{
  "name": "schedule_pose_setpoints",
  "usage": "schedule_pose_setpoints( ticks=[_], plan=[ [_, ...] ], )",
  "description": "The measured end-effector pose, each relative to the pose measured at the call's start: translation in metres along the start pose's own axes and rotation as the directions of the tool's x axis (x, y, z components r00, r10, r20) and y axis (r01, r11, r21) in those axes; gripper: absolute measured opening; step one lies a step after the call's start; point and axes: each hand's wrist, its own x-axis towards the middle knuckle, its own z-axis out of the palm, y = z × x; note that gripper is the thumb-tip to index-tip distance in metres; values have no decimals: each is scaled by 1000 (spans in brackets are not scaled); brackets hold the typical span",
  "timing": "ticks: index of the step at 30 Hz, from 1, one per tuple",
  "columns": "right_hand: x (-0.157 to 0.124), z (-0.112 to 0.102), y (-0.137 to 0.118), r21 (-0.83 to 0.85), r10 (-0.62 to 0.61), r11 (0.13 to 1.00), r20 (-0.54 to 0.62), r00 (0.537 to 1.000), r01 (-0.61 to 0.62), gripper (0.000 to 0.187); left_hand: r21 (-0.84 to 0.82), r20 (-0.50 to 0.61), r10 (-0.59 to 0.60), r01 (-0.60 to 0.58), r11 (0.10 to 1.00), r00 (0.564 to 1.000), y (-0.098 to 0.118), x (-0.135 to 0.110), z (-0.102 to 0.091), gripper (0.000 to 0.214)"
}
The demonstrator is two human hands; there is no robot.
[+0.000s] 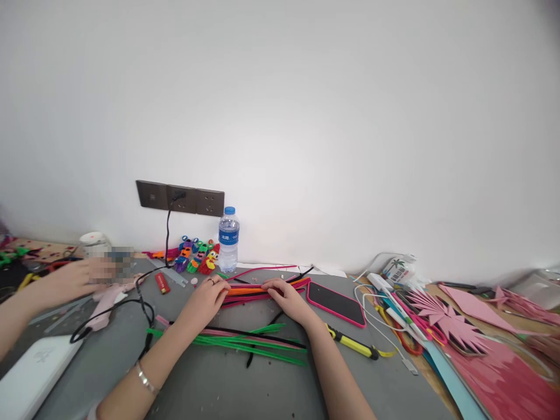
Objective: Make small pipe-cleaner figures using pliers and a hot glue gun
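My left hand (206, 303) and my right hand (286, 298) rest at either end of a bundle of orange, pink and red pipe cleaners (245, 291), fingers closed around it. The bundle lies across the grey mat (210, 392). Nearer to me, between my forearms, green pipe cleaners (266, 351) lie loosely with black and pink ones. A single pink pipe cleaner (266, 268) stretches out behind the bundle. Right of my right hand lies a phone (336, 303) with a pink edge, and a yellow utility knife (352, 343) is beside my right forearm.
Against the wall stand a water bottle (228, 245) and small pipe cleaner figures (199, 256). At left, another person's hand (72, 280) is near a pink glue gun (105, 306) and a white box (37, 373). White cables (370, 312) and pink paper (503, 370) lie right.
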Motion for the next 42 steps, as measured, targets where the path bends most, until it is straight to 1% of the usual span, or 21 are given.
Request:
schedule_pose_setpoints(
  ticks=[4,7,10,13,15,18,19,21,23,25,26,27,29,31,34,36,37,38,40,41,42],
  plan=[
    [0,4,-2,-37,-34,999,-26,999,33,21,41,48,-72,70,997,996,-11,8,7,16],
    [-2,8,-3,-95,-47,994,-25,999,44,21,49,33,-56,54,997,998,-11,8,8,13],
    [-6,12,-10,-195,-5,981,-36,999,-2,23,27,-5,-20,20,999,1000,-11,8,8,18],
    [-11,14,-26,-258,-12,966,-137,990,-24,23,17,-33,1,-1,1000,999,-15,8,10,26],
    [-15,12,-43,-247,-68,969,-198,978,18,24,14,-48,10,-9,1000,999,-19,9,12,29],
    [-24,7,-73,-169,-136,981,-221,966,100,28,21,-79,19,-18,1000,997,-24,9,15,28],
    [-27,6,-84,-126,-151,984,-184,971,129,30,27,-88,23,-21,999,996,-25,10,16,28],
    [-35,8,-101,-33,-174,984,-35,984,173,35,40,-95,36,-33,999,995,-24,10,17,26],
    [-41,16,-112,13,-197,980,127,972,197,41,43,-90,56,-52,998,994,-23,9,18,26],
    [-42,29,-112,-54,-184,979,173,968,196,53,34,-87,70,-67,997,994,-22,9,18,26],
    [-40,36,-108,-134,-158,975,143,977,177,60,25,-86,75,-73,997,993,-22,8,18,26],
    [-37,43,-101,-232,-124,962,112,986,147,66,14,-88,79,-78,997,993,-22,8,18,26],
    [-30,54,-85,-407,10,913,86,996,26,74,-1,-96,84,-84,996,992,-22,8,19,26],
    [-22,59,-68,-496,128,865,86,988,-69,74,0,-116,96,-96,995,989,-22,8,18,26],
    [-16,58,-51,-542,191,831,72,979,-123,68,-1,-194,120,-122,993,974,-22,9,9,28],
    [-15,55,-46,-554,193,821,47,980,-135,66,-29,-317,112,-128,991,942,-24,7,-3,29],
    [-15,54,-45,-558,191,818,36,981,-139,66,-52,-395,93,-124,991,914,-25,6,-11,29],
    [-15,54,-45,-560,189,816,27,982,-142,66,-79,-482,60,-112,991,874,-27,5,-19,28],
    [-15,54,-45,-562,188,815,21,982,-144,67,-169,-637,-42,-86,982,770,-35,1,-36,26],
    [-15,54,-45,-561,188,815,22,982,-144,67,-253,-701,-145,-52,966,698,-41,0,-45,25],
    [-15,54,-45,-560,190,816,23,981,-145,67,-367,-727,-269,-25,930,632,-47,-1,-52,25]
  ],
)
